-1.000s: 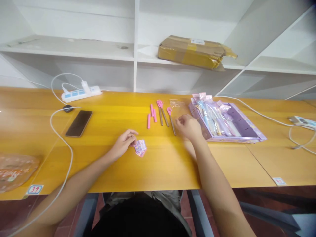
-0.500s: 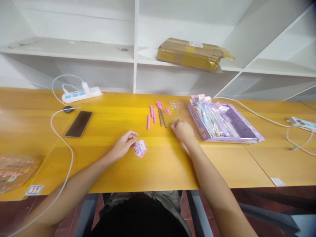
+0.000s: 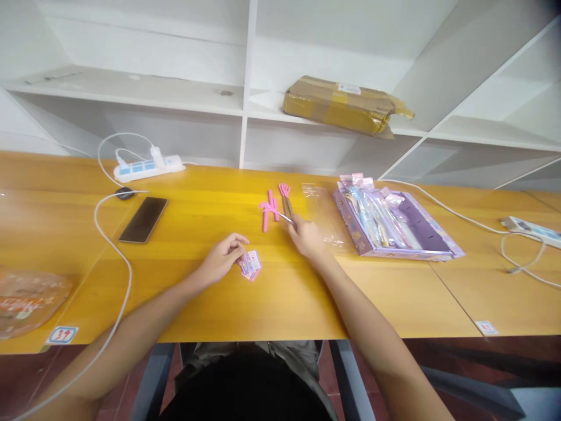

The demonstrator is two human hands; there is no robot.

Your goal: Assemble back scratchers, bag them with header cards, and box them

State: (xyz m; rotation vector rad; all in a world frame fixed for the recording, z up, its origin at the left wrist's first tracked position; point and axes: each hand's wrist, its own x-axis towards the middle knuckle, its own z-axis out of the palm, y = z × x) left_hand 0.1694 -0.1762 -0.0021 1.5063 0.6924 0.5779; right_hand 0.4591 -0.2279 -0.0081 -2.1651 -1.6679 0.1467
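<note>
My right hand is closed on the metal rod of a back scratcher, whose pink claw head points left over the pink tubes. Just behind that hand lie other back scratchers with pink claws and metal rods. Several pink tubes are on the table to their left. My left hand rests on the table with curled fingers, its fingertips at the edge of small purple and pink printed cards. Right of the scratchers lies a clear plastic bag.
A purple tray with wrapped items stands at the right. On the left are a phone, a power strip and a white cable. A taped carton sits on the shelf. At far right is another power strip.
My right hand has taken hold of one back scratcher and moved it left, swinging its claw over the pink tubes. My left hand and the cards have stayed nearly still.
</note>
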